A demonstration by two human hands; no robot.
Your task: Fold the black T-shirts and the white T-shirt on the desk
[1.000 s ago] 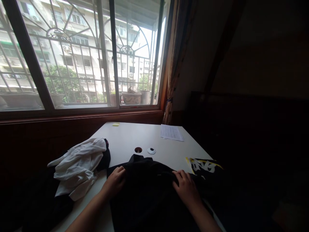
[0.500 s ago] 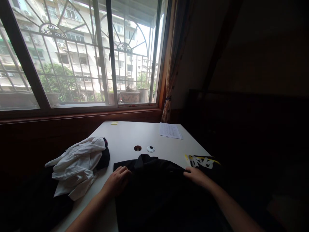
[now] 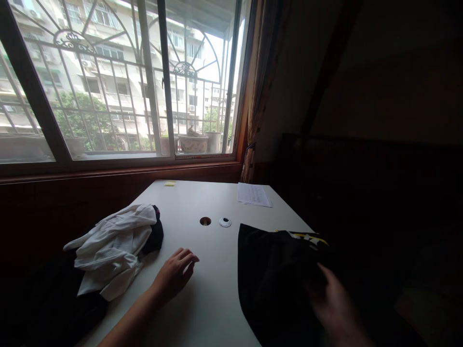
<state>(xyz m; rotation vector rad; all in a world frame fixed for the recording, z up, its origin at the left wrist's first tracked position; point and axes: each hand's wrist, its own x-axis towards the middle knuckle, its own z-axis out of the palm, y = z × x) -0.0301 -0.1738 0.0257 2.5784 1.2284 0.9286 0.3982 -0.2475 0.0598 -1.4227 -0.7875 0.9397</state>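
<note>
My left hand (image 3: 177,271) hovers over the white table (image 3: 217,270), its fingers loosely curled and apart, holding nothing. On the right, my right hand (image 3: 331,294) is blurred by motion against a black garment (image 3: 271,279); its fingertips are lost in the dark cloth, so its grip cannot be made out. Under or behind this garment lies a black cloth with a yellow and white print (image 3: 307,237). A crumpled white cloth (image 3: 115,241) rests at the left on dark clothing.
Toward the back of the table are printed papers (image 3: 255,195) and a yellow note (image 3: 170,183). A round hole (image 3: 205,221) and its white cover (image 3: 224,222) sit mid-table. A window (image 3: 119,82) and curtain (image 3: 253,106) stand beyond.
The black garment has moved from the table's middle to the right, partly over the printed cloth. My left hand has let go of it. My right hand has moved right and nearer.
</note>
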